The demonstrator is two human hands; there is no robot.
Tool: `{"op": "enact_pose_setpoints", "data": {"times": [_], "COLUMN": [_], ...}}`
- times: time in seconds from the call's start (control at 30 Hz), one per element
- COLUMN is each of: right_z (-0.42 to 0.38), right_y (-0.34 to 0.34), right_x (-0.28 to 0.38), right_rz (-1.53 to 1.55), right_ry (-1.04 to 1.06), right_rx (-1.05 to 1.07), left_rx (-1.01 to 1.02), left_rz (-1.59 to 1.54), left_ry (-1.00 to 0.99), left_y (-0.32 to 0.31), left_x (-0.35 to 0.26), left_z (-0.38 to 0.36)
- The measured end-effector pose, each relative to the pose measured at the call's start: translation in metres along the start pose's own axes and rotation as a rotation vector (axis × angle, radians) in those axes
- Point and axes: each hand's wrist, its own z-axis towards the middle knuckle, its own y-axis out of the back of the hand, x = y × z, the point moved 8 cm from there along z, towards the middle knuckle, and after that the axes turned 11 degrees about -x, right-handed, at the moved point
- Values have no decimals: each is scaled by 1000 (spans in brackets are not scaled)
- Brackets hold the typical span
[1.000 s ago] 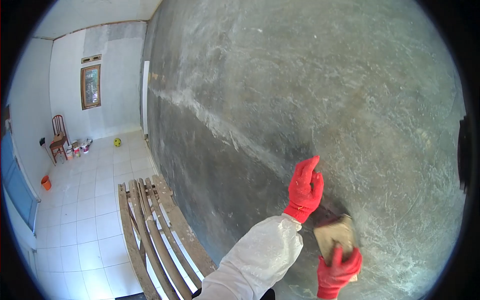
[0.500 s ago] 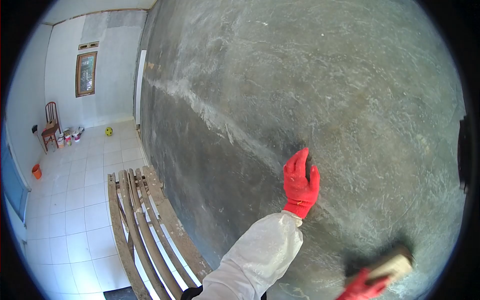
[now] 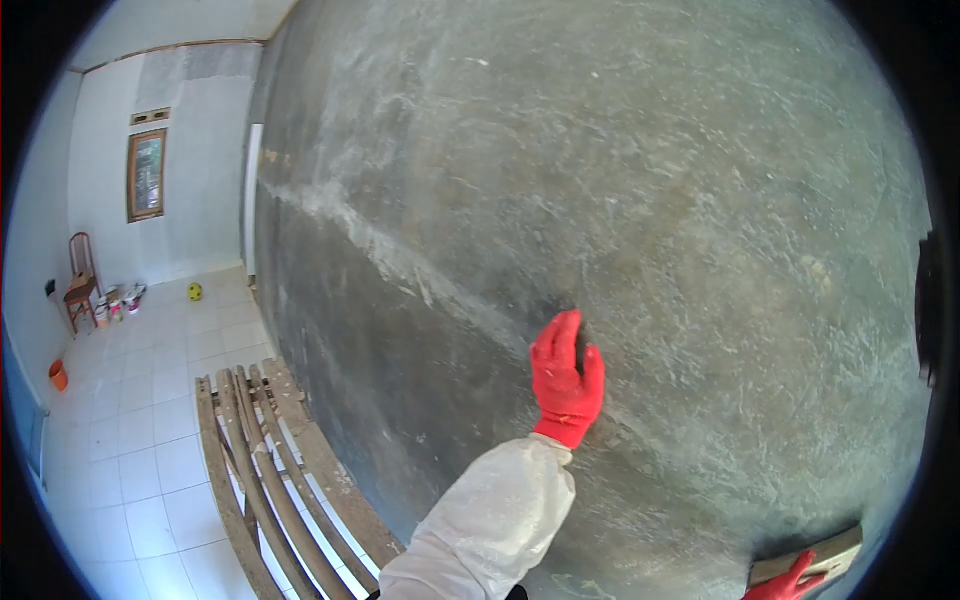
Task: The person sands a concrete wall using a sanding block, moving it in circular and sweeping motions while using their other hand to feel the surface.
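Note:
My left hand (image 3: 568, 380), in a red glove with a white sleeve, rests against the grey plastered wall (image 3: 650, 230) with its fingers pointing up and the thumb apart from them. Nothing shows in it. At the lower right my right hand (image 3: 795, 578), also in a red glove, grips a flat wooden block (image 3: 835, 558) that lies against the wall. Part of the right hand is cut off by the frame's lower edge. A paler, rough streak (image 3: 380, 250) runs diagonally across the wall above and left of my left hand.
Wooden scaffold planks and poles (image 3: 290, 480) stand along the wall at lower left. Beyond, on the white tiled floor (image 3: 150, 430), are a chair (image 3: 80, 285), several cans (image 3: 118, 303), a yellow ball (image 3: 194, 291) and an orange bucket (image 3: 58, 376). A window (image 3: 146, 175) is in the far wall.
My right hand and the block have moved right and slightly down along the wall. The view has shifted a little; my left hand keeps its place on the wall.

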Motion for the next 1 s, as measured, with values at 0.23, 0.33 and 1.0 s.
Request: {"op": "enact_pose_setpoints", "data": {"times": [0.23,0.33,1.0], "right_z": [-156,-232,-113], "right_y": [-38,-24,0], "right_x": [23,96,77], "right_rz": [235,167,157], "right_ry": [420,1215,1006], "right_rx": [357,653,357], "left_rx": [3,34,100], "left_rz": [68,72,-18], "left_ry": [-109,-89,-16], "left_y": [-2,-1,-4], "left_x": [-1,-4,1], "left_z": [-7,-10,-11]}}
